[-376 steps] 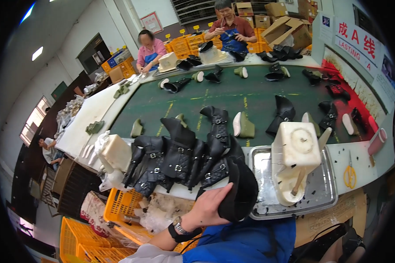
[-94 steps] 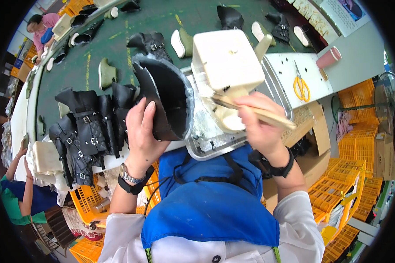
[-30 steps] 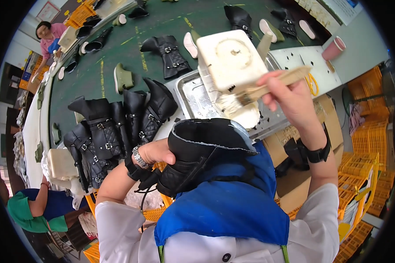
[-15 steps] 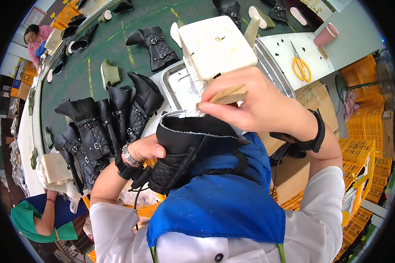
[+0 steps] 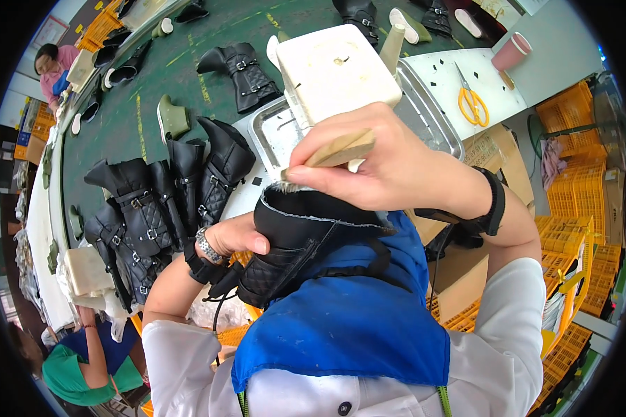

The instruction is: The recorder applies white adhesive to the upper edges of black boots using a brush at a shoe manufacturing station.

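Observation:
A black quilted boot (image 5: 285, 240) is held before my apron with its raw-edged opening up. My left hand (image 5: 236, 238) is closed on its left side, thumb outside; the other fingers are mostly hidden. My right hand (image 5: 372, 163) pinches a flat wooden-handled brush (image 5: 344, 148). Its pale bristles point down at the far left rim of the opening. Whether they touch the rim I cannot tell. Just beyond stands a whitish square container (image 5: 344, 59) on a metal tray (image 5: 435, 111), partly hidden by my right hand.
Several buckled black boots (image 5: 146, 215) stand at the left on the green conveyor belt (image 5: 174, 76). Orange-handled scissors (image 5: 473, 104) and a pink cup (image 5: 511, 52) are at the right. Yellow crates (image 5: 577, 187) stack beyond my right arm. Co-workers (image 5: 94, 358) are at the left.
My right hand and the brush have moved left along the boot's rim, and more of the opening shows. The co-worker at lower left has shifted to the right.

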Demonstrator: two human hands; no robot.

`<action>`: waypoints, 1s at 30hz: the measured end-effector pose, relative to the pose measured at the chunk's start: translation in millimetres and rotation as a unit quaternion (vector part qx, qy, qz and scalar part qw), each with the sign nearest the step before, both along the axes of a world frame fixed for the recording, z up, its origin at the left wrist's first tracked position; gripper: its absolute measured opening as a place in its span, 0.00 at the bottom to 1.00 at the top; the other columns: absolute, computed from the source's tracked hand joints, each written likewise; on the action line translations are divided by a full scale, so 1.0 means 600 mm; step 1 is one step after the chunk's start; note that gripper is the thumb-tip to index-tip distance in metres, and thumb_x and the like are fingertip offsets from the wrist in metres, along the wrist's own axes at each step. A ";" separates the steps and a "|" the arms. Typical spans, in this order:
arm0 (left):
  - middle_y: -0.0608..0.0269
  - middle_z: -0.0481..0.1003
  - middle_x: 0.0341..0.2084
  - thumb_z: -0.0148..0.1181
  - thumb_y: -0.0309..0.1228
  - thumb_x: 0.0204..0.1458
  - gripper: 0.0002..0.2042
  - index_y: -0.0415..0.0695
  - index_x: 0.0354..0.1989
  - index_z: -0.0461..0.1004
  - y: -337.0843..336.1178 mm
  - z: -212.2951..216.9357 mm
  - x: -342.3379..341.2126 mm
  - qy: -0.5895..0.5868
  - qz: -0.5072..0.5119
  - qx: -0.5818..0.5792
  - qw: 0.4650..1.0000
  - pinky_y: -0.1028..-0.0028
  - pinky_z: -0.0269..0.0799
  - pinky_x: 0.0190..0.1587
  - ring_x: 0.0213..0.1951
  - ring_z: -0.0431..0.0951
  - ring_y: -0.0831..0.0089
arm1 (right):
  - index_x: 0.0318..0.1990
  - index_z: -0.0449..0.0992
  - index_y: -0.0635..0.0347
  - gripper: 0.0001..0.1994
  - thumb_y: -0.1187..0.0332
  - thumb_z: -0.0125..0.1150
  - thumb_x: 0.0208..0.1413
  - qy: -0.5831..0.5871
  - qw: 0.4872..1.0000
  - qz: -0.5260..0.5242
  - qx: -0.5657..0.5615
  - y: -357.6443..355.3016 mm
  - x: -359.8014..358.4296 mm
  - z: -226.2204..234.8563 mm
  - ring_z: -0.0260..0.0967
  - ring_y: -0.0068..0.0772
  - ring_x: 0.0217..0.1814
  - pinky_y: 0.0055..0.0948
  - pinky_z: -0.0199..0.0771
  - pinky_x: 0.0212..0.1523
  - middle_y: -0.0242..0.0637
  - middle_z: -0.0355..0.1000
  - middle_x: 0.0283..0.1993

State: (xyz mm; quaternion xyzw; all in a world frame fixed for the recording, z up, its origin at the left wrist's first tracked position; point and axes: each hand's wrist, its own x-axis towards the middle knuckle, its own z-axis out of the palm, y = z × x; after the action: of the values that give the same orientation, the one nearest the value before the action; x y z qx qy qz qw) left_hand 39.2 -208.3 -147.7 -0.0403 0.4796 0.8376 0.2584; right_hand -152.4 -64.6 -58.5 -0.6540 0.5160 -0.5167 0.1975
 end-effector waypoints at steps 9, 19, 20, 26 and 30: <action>0.55 0.62 0.54 0.67 0.53 0.34 0.46 0.34 0.58 0.54 -0.010 -0.015 0.018 0.020 0.040 -0.008 0.999 0.70 0.54 0.57 0.54 0.62 0.68 | 0.26 0.74 0.63 0.05 0.70 0.59 0.47 0.047 0.992 -0.058 0.098 0.052 -0.045 -0.004 0.65 0.27 0.20 0.24 0.64 0.23 0.36 0.70 0.20; 0.56 0.63 0.54 0.73 0.49 0.27 0.49 0.35 0.57 0.56 -0.017 0.022 0.040 0.038 0.145 -0.061 0.987 0.70 0.55 0.57 0.54 0.62 0.68 | 0.30 0.75 0.63 0.06 0.69 0.58 0.51 -0.056 0.982 -0.157 0.093 0.079 -0.053 -0.009 0.64 0.16 0.21 0.17 0.63 0.22 0.29 0.71 0.22; 0.57 0.63 0.54 0.74 0.48 0.25 0.50 0.35 0.58 0.56 -0.021 0.036 0.046 0.049 0.174 -0.103 0.978 0.70 0.54 0.58 0.55 0.61 0.68 | 0.30 0.75 0.62 0.07 0.68 0.56 0.52 -0.119 0.971 -0.203 0.054 0.081 -0.052 -0.002 0.62 0.16 0.18 0.17 0.62 0.20 0.28 0.70 0.21; 0.57 0.64 0.53 0.74 0.28 0.27 0.44 0.37 0.57 0.56 -0.053 0.078 0.081 0.289 0.226 -0.646 0.669 0.70 0.57 0.56 0.54 0.63 0.68 | 0.33 0.74 0.66 0.10 0.67 0.52 0.56 -0.314 0.928 -0.199 -0.024 0.095 -0.080 0.001 0.58 0.12 0.17 0.12 0.57 0.18 0.28 0.66 0.19; 0.56 0.53 0.59 0.64 0.22 0.40 0.41 0.44 0.62 0.45 -0.060 0.012 0.058 0.313 0.398 -0.643 0.575 0.65 0.57 0.58 0.55 0.61 0.62 | 0.33 0.74 0.67 0.10 0.68 0.52 0.56 -0.320 0.930 -0.180 0.031 0.079 -0.033 -0.026 0.59 0.12 0.18 0.12 0.57 0.17 0.29 0.67 0.19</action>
State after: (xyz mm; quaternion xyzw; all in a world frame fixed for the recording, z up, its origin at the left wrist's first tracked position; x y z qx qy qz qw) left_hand 74.3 -244.2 -140.8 -0.1182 0.8788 0.2887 -0.3610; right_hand -172.2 -17.2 -73.8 -0.3437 0.5503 -0.7090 0.2763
